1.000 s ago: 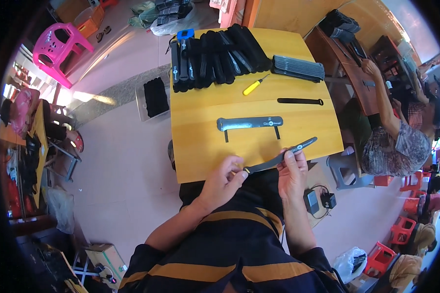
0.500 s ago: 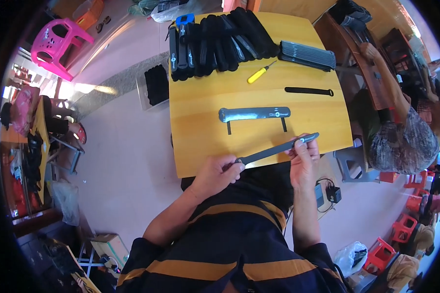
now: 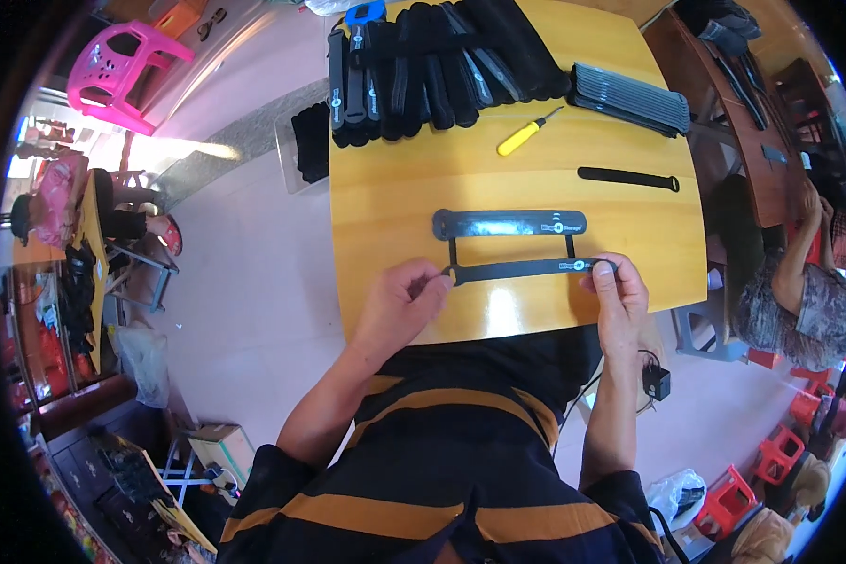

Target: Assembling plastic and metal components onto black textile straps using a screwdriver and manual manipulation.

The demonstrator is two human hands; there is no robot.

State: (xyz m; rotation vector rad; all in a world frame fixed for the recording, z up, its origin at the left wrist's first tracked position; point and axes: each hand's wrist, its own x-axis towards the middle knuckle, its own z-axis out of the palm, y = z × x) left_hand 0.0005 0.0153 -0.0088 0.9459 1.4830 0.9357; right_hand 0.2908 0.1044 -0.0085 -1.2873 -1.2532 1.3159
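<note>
Pinched at either end by the left hand [image 3: 406,305] and right hand [image 3: 622,303], one dark strap [image 3: 517,270], not yet released, stretched over the yellow table [image 3: 385,197] near a matching strap [image 3: 503,224] already laid flat.

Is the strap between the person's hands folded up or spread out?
Spread out: the dark strap runs nearly straight from the left hand to the right hand.
</note>
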